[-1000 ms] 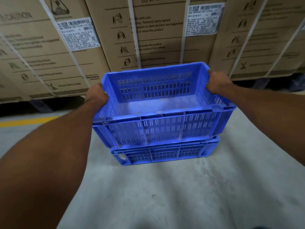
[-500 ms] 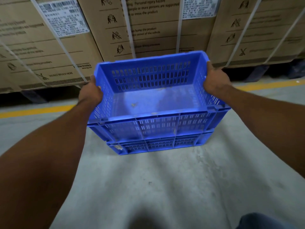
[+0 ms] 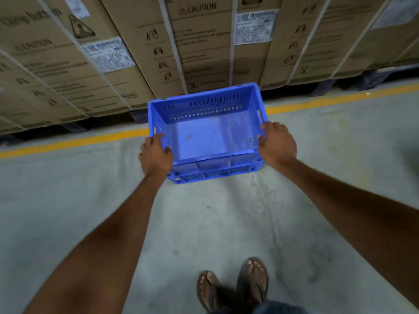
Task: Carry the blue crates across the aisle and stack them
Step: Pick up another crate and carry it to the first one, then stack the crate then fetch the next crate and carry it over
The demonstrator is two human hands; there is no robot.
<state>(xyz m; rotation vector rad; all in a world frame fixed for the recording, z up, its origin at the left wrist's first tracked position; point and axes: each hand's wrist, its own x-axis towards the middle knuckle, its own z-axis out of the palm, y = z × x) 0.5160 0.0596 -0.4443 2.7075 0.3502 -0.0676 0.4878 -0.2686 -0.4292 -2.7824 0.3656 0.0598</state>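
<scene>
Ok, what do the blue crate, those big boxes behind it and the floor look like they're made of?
Top blue crate: likely moulded plastic, matte, slotted walls, ribbed rim. Boxes: brown corrugated cardboard, printed, bound with pale straps. Floor: apparently smooth grey concrete, scuffed.

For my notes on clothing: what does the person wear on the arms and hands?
Nothing: the left hand and right hand are bare, without gloves, rings or watch. Both forearms are bare, with no sleeves in view.
</scene>
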